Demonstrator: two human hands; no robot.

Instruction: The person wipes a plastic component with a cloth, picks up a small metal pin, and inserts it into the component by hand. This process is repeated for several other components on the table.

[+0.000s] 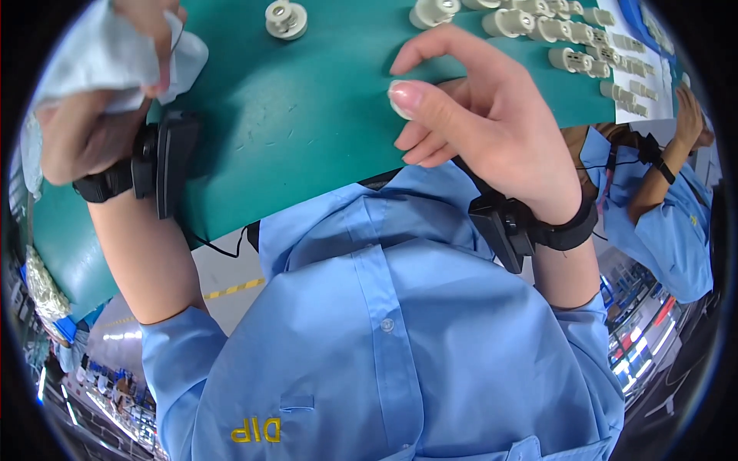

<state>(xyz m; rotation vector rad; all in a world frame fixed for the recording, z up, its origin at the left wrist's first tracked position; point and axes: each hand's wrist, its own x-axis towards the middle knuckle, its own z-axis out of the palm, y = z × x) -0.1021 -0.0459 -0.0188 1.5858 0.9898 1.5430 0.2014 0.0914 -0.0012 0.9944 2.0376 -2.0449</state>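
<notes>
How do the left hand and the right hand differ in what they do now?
The left hand grips a pale cloth; the right hand holds no cloth, thumb and forefinger curled apart over the green mat. The left sits far from the white parts, the right near them. Both wear black wrist bands.

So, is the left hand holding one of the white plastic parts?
No, the left hand grips a pale cloth, and the single white part lies apart on the green mat.
</notes>
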